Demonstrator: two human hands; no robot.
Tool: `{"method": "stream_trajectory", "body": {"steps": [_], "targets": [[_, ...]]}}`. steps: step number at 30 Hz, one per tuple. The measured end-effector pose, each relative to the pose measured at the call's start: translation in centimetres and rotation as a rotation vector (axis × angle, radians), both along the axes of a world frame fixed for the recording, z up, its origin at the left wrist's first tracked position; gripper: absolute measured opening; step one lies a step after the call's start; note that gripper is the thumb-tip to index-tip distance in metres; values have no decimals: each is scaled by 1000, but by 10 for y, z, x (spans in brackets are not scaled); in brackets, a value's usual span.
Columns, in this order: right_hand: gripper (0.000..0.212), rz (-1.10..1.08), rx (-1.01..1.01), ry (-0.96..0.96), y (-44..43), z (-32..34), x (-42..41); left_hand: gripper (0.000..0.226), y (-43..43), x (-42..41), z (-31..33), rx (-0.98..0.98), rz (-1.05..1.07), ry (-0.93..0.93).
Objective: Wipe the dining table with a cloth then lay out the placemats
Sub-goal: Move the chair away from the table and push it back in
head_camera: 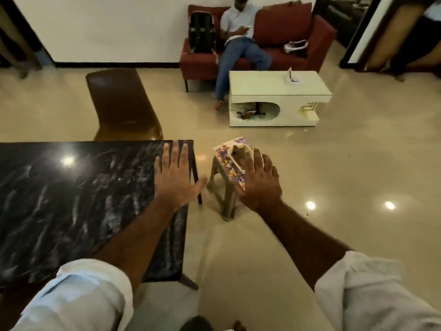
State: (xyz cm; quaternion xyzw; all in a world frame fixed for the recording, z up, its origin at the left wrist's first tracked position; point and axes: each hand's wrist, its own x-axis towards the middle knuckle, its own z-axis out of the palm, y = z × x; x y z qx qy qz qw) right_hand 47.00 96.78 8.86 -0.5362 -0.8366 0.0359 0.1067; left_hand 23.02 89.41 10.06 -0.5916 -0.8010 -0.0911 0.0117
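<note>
Both hands outstretched, fingers spread.

Glossy black marble dining table

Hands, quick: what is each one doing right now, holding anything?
Left hand: open, fingers spread, holding nothing, over the dining table corner.
Right hand: open, holding nothing, above the stool.

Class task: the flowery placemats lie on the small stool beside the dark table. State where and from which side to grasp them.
Grip the placemats at the near edge, coming from above with the right hand, already spread over them. They lie flat, probably overhanging the stool slightly.
</note>
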Motion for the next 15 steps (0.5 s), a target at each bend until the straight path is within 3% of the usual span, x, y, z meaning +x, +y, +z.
{"method": "stream_trajectory", "body": {"steps": [7,15], "targets": [[102,-88,45,1,105,0,69,125,121,60,-5,8,-116,57],[110,-128,69,-20,247,-8,109,128,272,72,-27,28,-161,27]]}}
